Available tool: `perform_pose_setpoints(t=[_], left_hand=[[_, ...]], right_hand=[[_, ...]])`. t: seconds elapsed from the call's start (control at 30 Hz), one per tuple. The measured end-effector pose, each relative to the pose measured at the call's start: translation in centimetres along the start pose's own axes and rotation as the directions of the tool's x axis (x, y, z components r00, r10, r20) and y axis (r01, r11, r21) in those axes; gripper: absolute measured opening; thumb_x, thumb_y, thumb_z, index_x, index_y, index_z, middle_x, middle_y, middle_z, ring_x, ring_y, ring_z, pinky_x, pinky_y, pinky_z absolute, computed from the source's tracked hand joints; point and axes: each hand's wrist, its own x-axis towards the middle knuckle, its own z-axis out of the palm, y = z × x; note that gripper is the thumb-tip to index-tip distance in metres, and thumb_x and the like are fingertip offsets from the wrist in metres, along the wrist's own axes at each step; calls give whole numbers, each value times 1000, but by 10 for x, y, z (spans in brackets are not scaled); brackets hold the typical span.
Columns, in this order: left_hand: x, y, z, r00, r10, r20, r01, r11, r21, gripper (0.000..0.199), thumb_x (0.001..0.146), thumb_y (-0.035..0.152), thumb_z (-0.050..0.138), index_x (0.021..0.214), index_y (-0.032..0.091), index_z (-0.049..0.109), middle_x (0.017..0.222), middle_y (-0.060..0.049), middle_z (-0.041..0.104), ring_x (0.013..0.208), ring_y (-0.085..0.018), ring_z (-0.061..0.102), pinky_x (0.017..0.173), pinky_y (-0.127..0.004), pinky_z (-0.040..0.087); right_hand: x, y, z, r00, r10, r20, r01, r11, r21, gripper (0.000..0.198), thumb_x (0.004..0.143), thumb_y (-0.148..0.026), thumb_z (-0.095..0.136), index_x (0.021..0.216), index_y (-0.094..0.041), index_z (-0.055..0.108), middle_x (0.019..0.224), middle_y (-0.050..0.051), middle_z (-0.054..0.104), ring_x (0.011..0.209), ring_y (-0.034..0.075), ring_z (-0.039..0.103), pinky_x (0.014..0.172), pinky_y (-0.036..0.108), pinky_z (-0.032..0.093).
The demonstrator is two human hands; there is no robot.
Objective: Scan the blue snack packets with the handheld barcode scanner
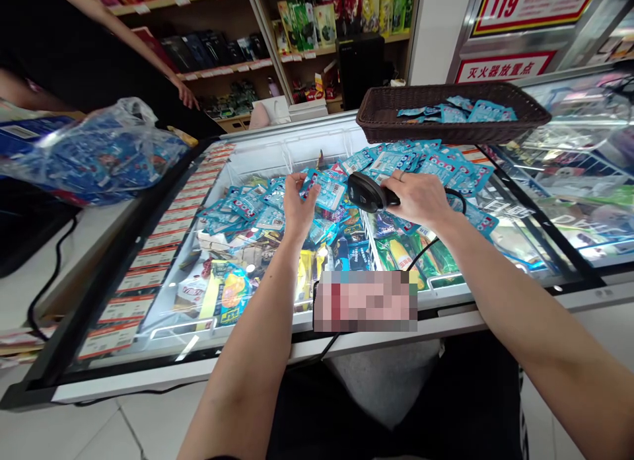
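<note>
My left hand (300, 209) pinches a small blue packet (327, 191) by its left edge; a printed barcode faces up on it. In my right hand (420, 197) is a black barcode scanner (365, 191), its head pointing left, close beside that packet. From the scanner a black cable loops down past my right wrist. More blue packets (448, 166) lie in a heap behind and to the right of my right hand. Another spread of blue packets (242, 203) lies left of my left hand, on the glass top of a chest freezer (277, 154).
A brown wicker basket (453, 129) with some blue packets stands at the back right. On the left sits a clear plastic bag (113, 153) full of blue packets. A blurred-out flat object (365, 301) lies at the freezer's front edge. Another person (129, 43) stands at the back left.
</note>
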Motion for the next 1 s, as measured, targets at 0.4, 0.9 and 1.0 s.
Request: perform_pose_setpoints(t=[0.4,0.9,1.0], left_hand=[[-1,6,-1,996,-6,-93,-1,998,-65,47,86,58,46,116,23,42,104,-7,58,95,-18,60,82,-33,49],[-1,11,-2,998,-10,-69,4,997,-79,33,90,45,45,115,25,39,102,-6,56,92,-15,58,81,-29,47],[-1,11,-2,997,13,-75,-22,993,-119,31,89,43,48,114,24,41,101,-6,56,92,-15,58,81,-29,47]], right_hand=[[1,-5,-3,999,-43,4,43,999,28,29,87,-36,48,105,-19,64,94,7,67,81,20,59,60,30,25],[1,-5,0,998,-61,-9,62,998,23,29,86,-36,48,105,-20,63,93,6,67,79,19,58,59,30,26],[1,-4,0,998,-68,-16,68,997,22,29,87,-36,48,107,-20,63,93,6,67,79,19,59,60,30,26]])
